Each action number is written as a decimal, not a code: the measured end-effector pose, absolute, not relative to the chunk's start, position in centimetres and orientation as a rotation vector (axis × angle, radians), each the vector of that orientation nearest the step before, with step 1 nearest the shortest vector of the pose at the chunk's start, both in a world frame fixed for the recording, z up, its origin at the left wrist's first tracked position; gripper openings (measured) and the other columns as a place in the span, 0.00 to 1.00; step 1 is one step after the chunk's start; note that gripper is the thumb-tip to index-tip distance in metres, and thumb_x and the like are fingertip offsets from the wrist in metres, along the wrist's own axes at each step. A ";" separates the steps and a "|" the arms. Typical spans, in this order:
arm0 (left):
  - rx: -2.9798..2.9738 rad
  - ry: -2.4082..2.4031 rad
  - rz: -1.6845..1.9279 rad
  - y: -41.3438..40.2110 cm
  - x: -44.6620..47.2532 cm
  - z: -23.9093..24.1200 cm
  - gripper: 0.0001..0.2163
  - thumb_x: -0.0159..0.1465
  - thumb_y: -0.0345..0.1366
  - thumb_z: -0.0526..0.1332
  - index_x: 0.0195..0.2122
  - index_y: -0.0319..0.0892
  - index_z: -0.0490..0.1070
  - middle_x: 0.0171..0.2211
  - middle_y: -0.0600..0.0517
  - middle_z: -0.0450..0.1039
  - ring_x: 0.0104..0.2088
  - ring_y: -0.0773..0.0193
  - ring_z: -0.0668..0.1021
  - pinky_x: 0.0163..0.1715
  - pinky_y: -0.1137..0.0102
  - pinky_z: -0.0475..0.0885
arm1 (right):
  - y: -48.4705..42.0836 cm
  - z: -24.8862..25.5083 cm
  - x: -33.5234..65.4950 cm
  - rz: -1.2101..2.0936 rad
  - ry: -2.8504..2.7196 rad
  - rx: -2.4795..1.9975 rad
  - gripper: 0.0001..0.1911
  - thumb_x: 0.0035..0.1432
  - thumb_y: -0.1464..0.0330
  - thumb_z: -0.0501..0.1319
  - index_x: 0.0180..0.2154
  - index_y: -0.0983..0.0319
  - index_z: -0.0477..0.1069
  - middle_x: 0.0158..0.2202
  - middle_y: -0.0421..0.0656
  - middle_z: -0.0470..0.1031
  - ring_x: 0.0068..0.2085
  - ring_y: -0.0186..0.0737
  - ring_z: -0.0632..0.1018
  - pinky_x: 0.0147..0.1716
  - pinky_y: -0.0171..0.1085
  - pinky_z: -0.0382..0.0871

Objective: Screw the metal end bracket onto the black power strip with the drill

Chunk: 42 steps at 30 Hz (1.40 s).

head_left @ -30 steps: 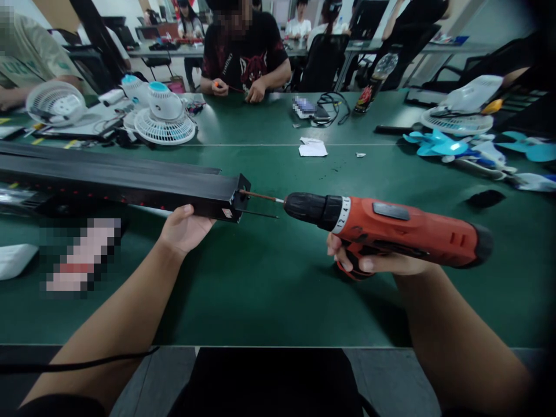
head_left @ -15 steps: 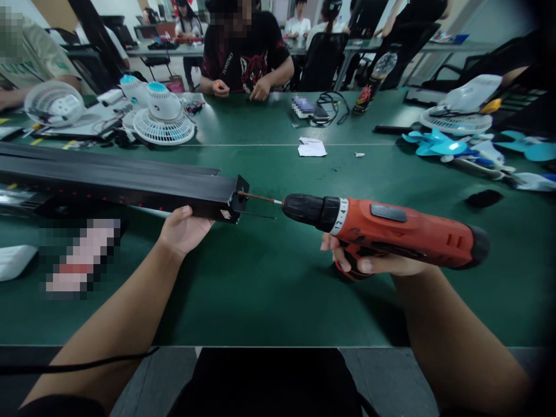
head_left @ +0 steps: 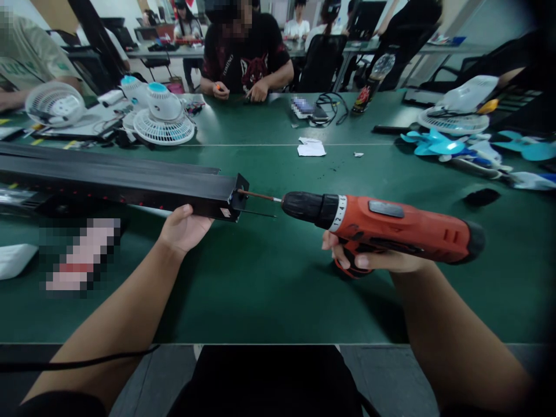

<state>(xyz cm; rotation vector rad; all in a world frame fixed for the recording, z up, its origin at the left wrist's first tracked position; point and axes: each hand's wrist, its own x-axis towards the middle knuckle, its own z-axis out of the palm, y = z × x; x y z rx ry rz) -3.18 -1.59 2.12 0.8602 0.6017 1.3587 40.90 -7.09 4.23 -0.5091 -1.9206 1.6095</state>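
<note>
My left hand (head_left: 186, 227) is closed around the underside of a long black box-shaped bar (head_left: 174, 186) near its right end, thumb on the near face. The bar runs out of view to the left. Wrapped round the handle of a red and black cordless drill (head_left: 399, 227) is my right hand (head_left: 373, 259). A long thin bit (head_left: 259, 196) reaches left from the drill's chuck, and its tip meets the bar's end plate (head_left: 240, 197). Below the bit a thin dark rod (head_left: 260, 214) sticks out of the bar's end, apart from the drill.
White fan parts (head_left: 163, 124) lie at the far left, and blue fan blades (head_left: 434, 142) at the right. Paper scraps (head_left: 311, 147), a coiled cable (head_left: 334, 107) and a bottle (head_left: 365, 92) are farther back. Across the table sits a person (head_left: 247, 58). A pixelated object (head_left: 84, 255) lies left.
The drill has shifted very slightly left and up in view, its bit still at the bar's end. My left hand and the bar look almost unchanged.
</note>
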 end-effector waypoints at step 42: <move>0.804 0.582 1.375 -0.6 -4.2 0.6 0.21 0.52 0.42 0.86 0.46 0.50 0.87 0.49 0.47 0.91 0.49 0.52 0.91 0.48 0.65 0.88 | -6.9 4.7 40.2 1.478 -1.916 -0.408 0.21 0.73 0.60 0.74 0.61 0.61 0.80 0.50 0.53 0.84 0.34 0.39 0.85 0.26 0.33 0.82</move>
